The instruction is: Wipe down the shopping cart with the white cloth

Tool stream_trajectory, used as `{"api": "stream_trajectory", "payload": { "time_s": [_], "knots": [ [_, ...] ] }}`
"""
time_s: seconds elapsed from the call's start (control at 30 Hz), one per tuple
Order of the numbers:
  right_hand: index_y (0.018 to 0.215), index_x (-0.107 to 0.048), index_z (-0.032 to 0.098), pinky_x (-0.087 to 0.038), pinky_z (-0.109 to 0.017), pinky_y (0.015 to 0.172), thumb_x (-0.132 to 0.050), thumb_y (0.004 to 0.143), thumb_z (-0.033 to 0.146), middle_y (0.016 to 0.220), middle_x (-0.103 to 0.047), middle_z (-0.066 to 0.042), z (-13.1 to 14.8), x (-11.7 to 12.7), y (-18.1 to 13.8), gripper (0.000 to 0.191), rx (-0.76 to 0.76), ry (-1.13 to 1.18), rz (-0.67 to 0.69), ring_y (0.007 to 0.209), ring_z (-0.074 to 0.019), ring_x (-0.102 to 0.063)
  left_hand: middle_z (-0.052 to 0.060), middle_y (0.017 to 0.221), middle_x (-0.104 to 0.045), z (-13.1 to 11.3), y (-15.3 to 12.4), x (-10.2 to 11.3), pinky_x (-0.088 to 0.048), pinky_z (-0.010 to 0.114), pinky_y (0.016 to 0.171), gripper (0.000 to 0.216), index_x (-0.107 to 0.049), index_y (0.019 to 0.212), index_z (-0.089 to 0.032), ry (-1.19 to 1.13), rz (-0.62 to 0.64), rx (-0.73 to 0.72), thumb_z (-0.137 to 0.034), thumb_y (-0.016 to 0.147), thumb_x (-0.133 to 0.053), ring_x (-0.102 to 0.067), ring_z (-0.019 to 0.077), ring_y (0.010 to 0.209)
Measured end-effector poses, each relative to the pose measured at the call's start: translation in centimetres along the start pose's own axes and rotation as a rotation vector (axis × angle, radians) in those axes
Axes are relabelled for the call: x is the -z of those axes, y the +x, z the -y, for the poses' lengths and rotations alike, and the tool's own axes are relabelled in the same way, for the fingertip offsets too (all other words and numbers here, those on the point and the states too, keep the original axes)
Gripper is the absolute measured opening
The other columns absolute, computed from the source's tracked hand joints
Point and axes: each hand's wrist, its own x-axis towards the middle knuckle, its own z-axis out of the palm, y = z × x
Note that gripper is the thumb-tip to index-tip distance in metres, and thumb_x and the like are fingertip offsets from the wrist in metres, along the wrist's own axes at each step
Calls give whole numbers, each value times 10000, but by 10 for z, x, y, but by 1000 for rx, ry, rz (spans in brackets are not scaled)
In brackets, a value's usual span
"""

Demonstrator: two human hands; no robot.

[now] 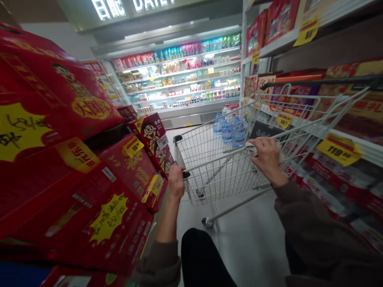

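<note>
A wire shopping cart [221,183] stands slantwise in front of me, its handle end toward the upper right. At its near left corner, my left hand [176,181] is closed around the rim beside a black corner cap [186,174]. My right hand [266,155] is closed on a crumpled white cloth [251,148], pressed against the cart's near top rail. Its fingertips curl over the rail, and most of the cloth is hidden beneath them. The basket's wires show the floor through them.
Stacked red gift boxes [119,215] with yellow price tags crowd the left side. Shelves [338,131] of boxed goods run along the right, close to the cart. Large water bottles [231,129] stand on the floor beyond the basket. A lit refrigerated case [185,115] spans the back.
</note>
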Motion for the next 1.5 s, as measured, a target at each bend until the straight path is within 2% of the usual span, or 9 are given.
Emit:
{"api": "stream_trajectory", "payload": {
  "time_s": [0.27,0.57,0.7,0.87,0.97,1.03,1.17,1.37,1.5],
  "knots": [
    [1205,-640,250,-298,-455,920,-581,711,78,1275,-667,-85,86,-19,-28,526,222,135,90,1191,-309,-479,35,791,-631,7,-13,11,-493,393,990,479,-627,791,-236,74,-133,-104,-388,1090,-286,-635,221,940],
    [1286,-603,249,-288,-460,934,-580,709,90,1315,-651,-82,87,-25,-27,599,303,224,102,1222,-310,-461,39,819,-622,11,-20,29,-495,411,995,475,-614,842,-235,161,-131,-56,-397,1092,-244,-618,225,945],
    [1256,-638,254,-312,-445,942,-578,714,74,1287,-662,-74,56,-25,-17,575,251,260,89,1222,-298,-479,49,847,-624,4,-25,31,-477,435,1035,478,-626,883,-229,190,-67,-43,-397,1092,-231,-618,227,959],
    [1217,-681,227,-357,-415,974,-590,744,85,1267,-665,-85,-29,-24,16,502,108,249,69,1231,-288,-492,60,859,-630,-9,-31,25,-475,460,983,393,-634,939,-254,189,-47,-150,-343,1080,-277,-606,256,986],
    [1178,-701,203,-377,-400,967,-576,758,77,1202,-681,-90,-66,-24,38,457,32,220,72,1197,-281,-508,62,827,-613,-30,-37,13,-468,488,970,408,-627,931,-261,173,-77,-147,-321,1075,-250,-590,263,928],
    [1151,-711,192,-387,-399,955,-572,762,71,1174,-687,-95,-73,-24,47,431,-5,192,78,1184,-285,-510,67,819,-605,-50,-41,3,-461,515,979,444,-620,926,-252,165,-90,-98,-331,1076,-209,-574,266,891],
    [1126,-707,211,-377,-406,913,-570,755,60,1188,-683,-91,-41,-18,38,424,6,203,153,1192,-294,-507,69,812,-585,-91,-48,-17,-440,535,972,491,-608,944,-239,200,-69,-67,-377,1081,-157,-541,270,876],
    [1136,-663,249,-334,-439,931,-579,714,63,1258,-668,-79,48,9,-29,469,169,316,273,1231,-295,-493,72,811,-570,-145,-52,-44,-404,523,977,515,-596,981,-232,211,-18,-62,-451,1078,-140,-504,272,862],
    [1165,-659,253,-326,-442,954,-592,740,99,1250,-679,-65,58,22,-53,457,259,388,290,1239,-288,-501,80,830,-577,-166,-53,-56,-399,504,981,538,-618,1036,-229,227,39,-66,-452,1073,-130,-514,279,872]
  ]
}}
